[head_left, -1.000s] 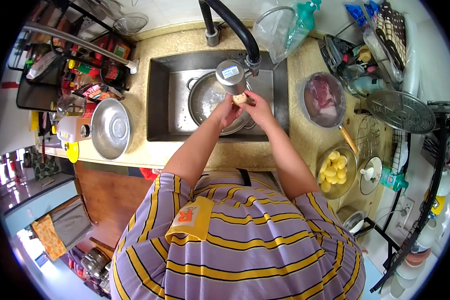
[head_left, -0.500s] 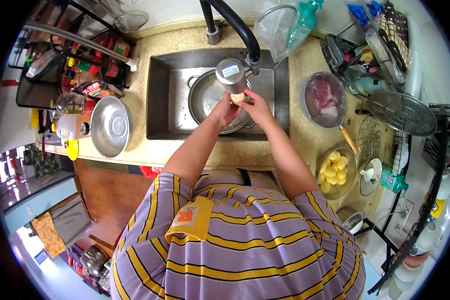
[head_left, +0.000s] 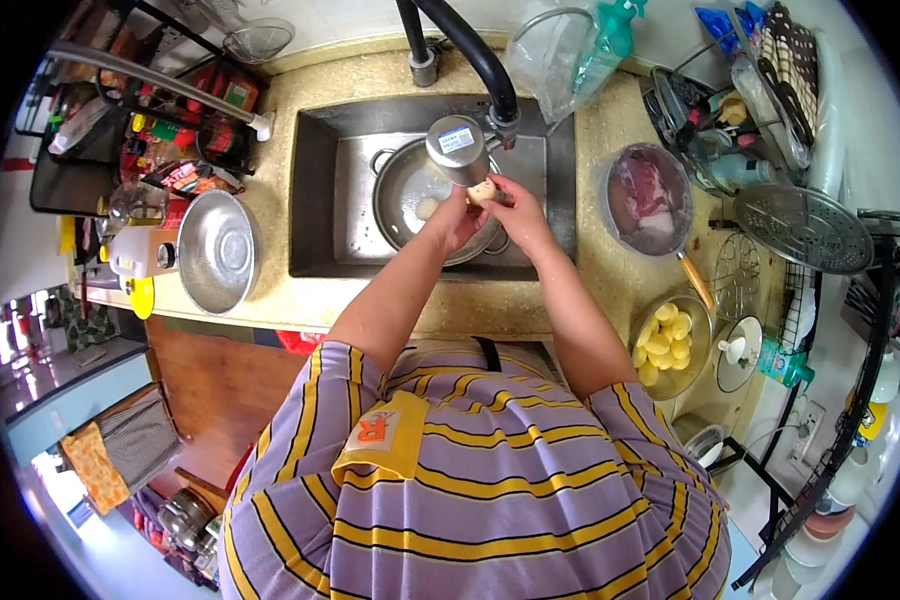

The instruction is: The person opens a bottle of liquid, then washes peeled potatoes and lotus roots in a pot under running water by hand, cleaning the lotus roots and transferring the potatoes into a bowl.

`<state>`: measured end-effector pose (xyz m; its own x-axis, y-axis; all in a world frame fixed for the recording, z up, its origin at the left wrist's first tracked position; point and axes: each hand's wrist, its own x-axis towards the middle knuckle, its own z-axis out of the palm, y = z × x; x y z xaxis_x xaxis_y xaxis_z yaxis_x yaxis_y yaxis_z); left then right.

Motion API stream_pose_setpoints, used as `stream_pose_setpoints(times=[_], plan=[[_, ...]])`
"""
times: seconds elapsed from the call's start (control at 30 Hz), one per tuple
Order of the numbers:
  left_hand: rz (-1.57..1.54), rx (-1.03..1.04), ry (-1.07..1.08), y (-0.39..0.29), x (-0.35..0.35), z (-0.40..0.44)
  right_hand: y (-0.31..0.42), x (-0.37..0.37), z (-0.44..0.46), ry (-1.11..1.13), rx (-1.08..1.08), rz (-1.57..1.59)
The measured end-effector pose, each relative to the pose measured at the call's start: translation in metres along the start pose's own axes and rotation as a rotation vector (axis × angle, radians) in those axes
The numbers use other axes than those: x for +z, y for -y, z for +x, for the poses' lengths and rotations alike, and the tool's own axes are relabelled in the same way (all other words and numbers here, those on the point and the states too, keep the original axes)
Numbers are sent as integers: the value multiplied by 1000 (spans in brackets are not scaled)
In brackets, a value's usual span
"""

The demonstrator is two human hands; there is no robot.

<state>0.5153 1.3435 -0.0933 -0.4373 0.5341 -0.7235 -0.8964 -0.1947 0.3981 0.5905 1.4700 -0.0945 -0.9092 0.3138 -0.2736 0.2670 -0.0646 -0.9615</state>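
Observation:
Both my hands are together over a wide metal pan [head_left: 388, 216] in the sink, just under the faucet head [head_left: 457, 150]. A small pale round thing, which looks like a mushroom [head_left: 483, 190], is between my fingers. My left hand [head_left: 457, 222] is closed on its left side. My right hand [head_left: 520, 215] grips it from the right, thumb and fingers bent round it. Another pale round piece [head_left: 427, 208] lies in the pan, left of my hands. The faucet head and my fingers hide part of the held piece.
A metal bowl [head_left: 218, 252] stands left of the sink [head_left: 315, 190]. To the right are a pot of raw meat [head_left: 652, 195] with a wooden handle and a bowl of peeled potatoes [head_left: 663, 345]. Farther right are a steamer plate [head_left: 802, 228] and a glass lid [head_left: 738, 352].
The pale piece has tilted slightly upward in my fingers, and my right hand has shifted a little. The piece in the pan shows more clearly. The whole view has shifted slightly.

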Motion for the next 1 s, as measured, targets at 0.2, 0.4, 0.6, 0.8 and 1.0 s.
stream_pose_setpoints(times=[0.2,0.4,0.6,0.8,1.0], plan=[[43,21,44,-2,2,5,-3,-5,3,5,8,11],[22,7,18,-1,-4,18,2,-3,6,-6,6,-21],[-2,-11,45,1,-13,12,-10,-2,5,17,27,-44],[11,-6,26,-1,-17,7,-2,3,1,23,14,-46],[96,-14,13,0,-12,3,-9,-3,-2,47,5,18]])
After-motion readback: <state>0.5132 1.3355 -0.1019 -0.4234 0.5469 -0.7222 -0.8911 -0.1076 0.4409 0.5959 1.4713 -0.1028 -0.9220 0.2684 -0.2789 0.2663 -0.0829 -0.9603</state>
